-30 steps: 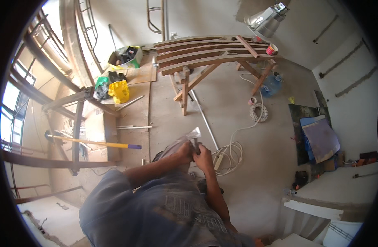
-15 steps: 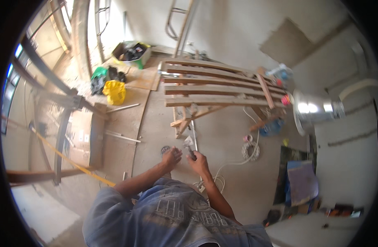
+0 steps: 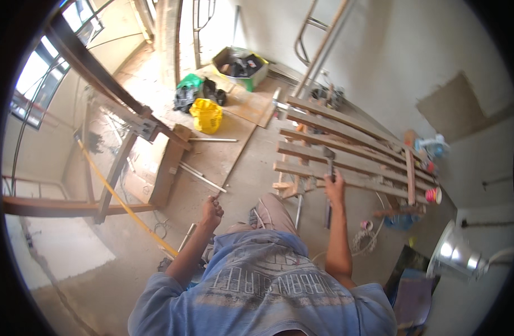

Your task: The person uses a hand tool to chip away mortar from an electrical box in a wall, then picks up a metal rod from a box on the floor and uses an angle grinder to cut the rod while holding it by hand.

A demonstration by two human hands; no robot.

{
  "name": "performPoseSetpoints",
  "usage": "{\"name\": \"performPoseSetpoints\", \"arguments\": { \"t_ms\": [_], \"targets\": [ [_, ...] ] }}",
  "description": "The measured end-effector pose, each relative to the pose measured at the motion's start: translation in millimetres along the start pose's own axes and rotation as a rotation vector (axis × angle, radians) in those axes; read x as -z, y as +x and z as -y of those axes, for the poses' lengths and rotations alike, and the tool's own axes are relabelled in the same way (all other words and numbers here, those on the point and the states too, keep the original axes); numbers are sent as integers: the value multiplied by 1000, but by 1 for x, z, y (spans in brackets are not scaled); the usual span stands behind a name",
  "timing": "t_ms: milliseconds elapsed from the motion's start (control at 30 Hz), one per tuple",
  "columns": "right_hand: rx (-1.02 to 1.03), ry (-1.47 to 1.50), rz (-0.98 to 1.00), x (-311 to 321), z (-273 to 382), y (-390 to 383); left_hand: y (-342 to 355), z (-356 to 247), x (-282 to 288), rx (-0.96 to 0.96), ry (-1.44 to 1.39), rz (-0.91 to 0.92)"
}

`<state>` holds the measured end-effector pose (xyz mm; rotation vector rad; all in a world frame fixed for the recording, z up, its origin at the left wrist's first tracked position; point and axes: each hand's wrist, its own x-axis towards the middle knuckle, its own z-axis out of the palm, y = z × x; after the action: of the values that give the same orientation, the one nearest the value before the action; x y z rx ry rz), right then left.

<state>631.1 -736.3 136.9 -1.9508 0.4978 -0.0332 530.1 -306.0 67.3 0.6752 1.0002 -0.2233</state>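
My right hand is closed round the handle of a scraper, whose flat greyish blade points away from me. It is held over the near edge of a rack of long wooden slats; I cannot tell whether the scraper touches them. My left hand is raised apart on the left, its fingers curled in. Whatever those fingers hold, if anything, is too small to make out. Below it shows the floor, with thin white pipes beyond.
A cardboard box and metal scaffold frame stand left, with a yellow strip slanting past. Yellow bag and an open bin lie farther off. At right are a lamp and coiled cable.
My hands, close together before, have moved apart. My right hand has carried the scraper right and forward over the slats; my left has drawn left. The view has turned leftward.
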Motion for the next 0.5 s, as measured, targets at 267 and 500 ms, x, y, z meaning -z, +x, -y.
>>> {"name": "performPoseSetpoints", "arguments": {
  "t_ms": [267,500],
  "targets": [
    [106,-442,-211,14,-17,105,54,-61,-76,-33,82,-9],
    [126,-484,-335,-23,-28,136,120,-138,-235,-24,336,153]
  ]
}}
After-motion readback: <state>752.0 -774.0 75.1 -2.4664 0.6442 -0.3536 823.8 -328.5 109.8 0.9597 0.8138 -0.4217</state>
